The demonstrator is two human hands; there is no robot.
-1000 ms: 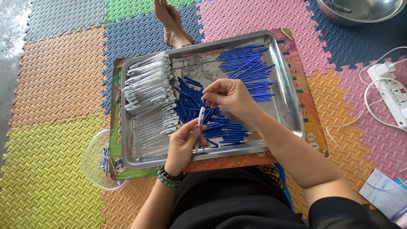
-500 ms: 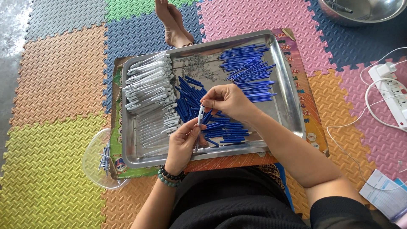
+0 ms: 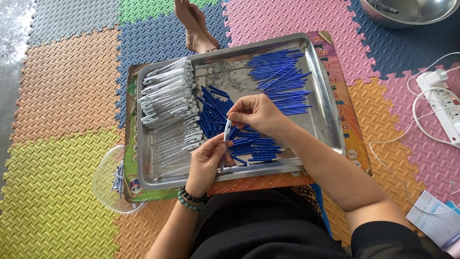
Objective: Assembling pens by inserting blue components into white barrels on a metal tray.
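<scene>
The left hand [image 3: 207, 160] pinches the lower end of a clear pen barrel [image 3: 226, 132] between thumb and fingers; the right hand [image 3: 256, 114] pinches its upper end with fingertips pressed together, perhaps seating a part, though what it grips there is too small to tell; the step in hand looks like pen assembly, and a next move would call for keeping the barrel steady and aligned. The barrel stands nearly upright between both hands, over the near middle of a steel tray [image 3: 330, 115]; short blue pen pieces [image 3: 215, 108] lie just beneath; clear barrels [image 3: 167, 96] pile to the left; long blue refills [image 3: 282, 76] lie far right; foam floor mats [image 3: 62, 86] surround everything.
</scene>
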